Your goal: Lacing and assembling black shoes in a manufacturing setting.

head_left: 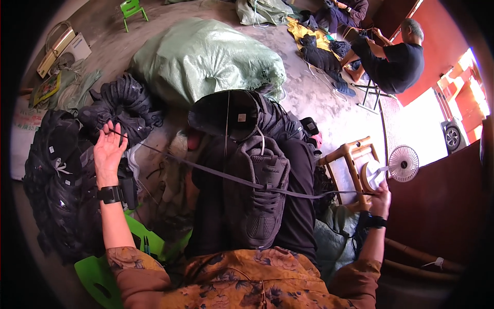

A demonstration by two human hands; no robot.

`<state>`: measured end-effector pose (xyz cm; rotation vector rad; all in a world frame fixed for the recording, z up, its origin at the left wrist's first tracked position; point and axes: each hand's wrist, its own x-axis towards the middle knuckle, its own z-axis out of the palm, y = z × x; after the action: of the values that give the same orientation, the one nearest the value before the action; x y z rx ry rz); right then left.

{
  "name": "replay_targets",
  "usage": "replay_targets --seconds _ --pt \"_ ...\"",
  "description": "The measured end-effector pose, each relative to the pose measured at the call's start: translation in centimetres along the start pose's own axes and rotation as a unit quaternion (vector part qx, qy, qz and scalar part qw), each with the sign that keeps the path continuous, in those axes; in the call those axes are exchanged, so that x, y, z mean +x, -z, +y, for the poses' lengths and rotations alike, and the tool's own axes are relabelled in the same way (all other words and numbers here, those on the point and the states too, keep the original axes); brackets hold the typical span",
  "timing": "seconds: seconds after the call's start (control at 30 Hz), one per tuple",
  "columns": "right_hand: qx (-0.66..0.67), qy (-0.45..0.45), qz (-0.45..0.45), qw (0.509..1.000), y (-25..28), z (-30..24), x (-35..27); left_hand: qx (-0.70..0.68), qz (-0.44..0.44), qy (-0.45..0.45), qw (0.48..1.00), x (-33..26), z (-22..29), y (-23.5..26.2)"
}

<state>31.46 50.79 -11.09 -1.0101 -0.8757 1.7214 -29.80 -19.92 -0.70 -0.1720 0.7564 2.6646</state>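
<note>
A dark shoelace (221,174) is drawn out across my lap, from one hand to the other. Its left end runs between the fingers of my left hand (109,152), whose palm is turned up. My right hand (381,200), out to the right beside the fan, pinches the other end. Beneath the lace, a black sneaker (263,206) rests on my thighs with its toe towards me. Laces cross its front, and a pale cord loops at its heel. Beyond my knees lies a bundle of black shoe uppers (226,116), one with a small white label.
A large pale green sack (206,59) bulges ahead. Heaped black shoes (56,180) stand at left, near a green plastic chair (98,280). At right are a bamboo stool (350,159) and white fan (403,164). A person in black (393,64) sits farther off, with another person beyond.
</note>
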Motion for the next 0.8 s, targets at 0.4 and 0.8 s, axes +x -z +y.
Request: replay_targets --seconds 0.4,0.8 --pt "-0.444 0.097 -0.435 0.778 -28.9 5.6 -24.5 -0.009 -0.183 0.035 0.982 0.5 10.8 12.6" --pt "-0.472 0.019 -0.486 0.735 -30.5 3.9 -25.9 0.155 0.019 -0.132 0.979 -5.2 9.9 20.5"
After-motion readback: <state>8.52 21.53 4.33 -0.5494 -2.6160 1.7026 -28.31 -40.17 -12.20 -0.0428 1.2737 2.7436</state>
